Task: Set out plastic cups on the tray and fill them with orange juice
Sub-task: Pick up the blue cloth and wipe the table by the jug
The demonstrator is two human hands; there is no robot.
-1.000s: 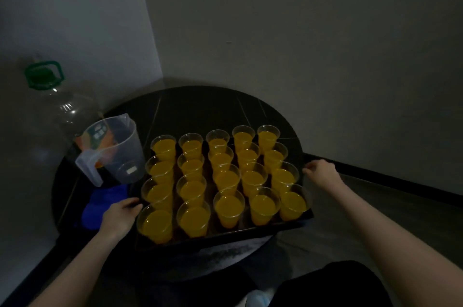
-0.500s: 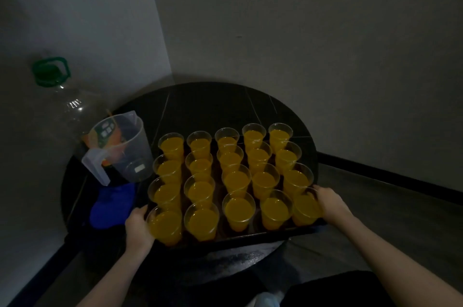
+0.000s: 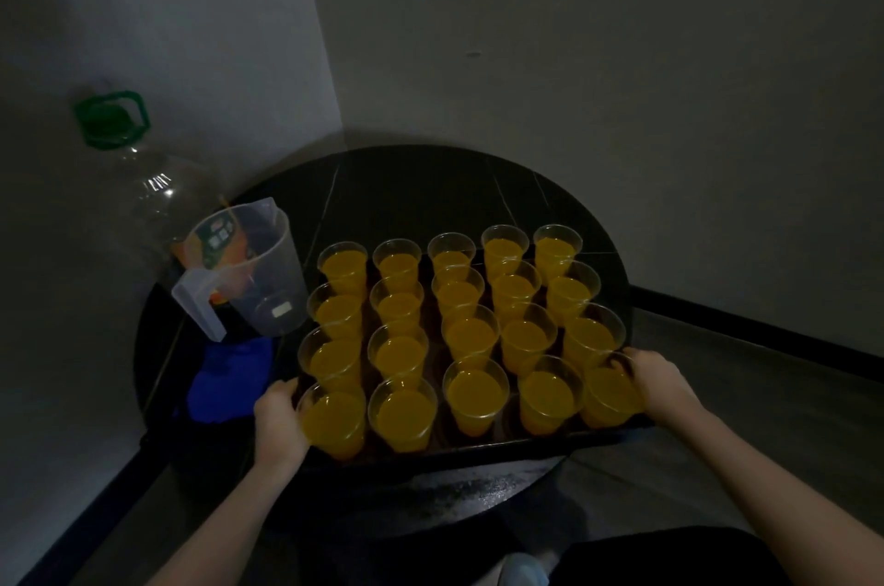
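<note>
- The plastic cups [image 3: 471,336] stand in four rows of five on a dark tray [image 3: 502,447], all filled with orange juice [image 3: 477,391] almost to the rim; the setting-out and filling look finished.
- The tray lies on a round black bench [image 3: 421,193], with its near edge over the bench's front edge.
- The left hand [image 3: 280,418] grips the tray's left near corner, fingers curled round the edge beside the corner cup.
- The right hand [image 3: 657,382] grips the right near corner in the same way, its fingers touching the cup there.
- I judge the loaded tray is heavy, and the thin cups are soft and easy to tip, so the juice can spill at a small tilt. It is better to hold the two short sides, level, and move slowly.
- A clear measuring jug [image 3: 248,272] stands just left of the tray, a large clear bottle with a green cap [image 3: 112,119] behind it, and a blue cloth-like thing [image 3: 229,382] in front.
- The light is weak: the tray's rim is hard to separate from the bench, and the fingers under the tray are hidden.
</note>
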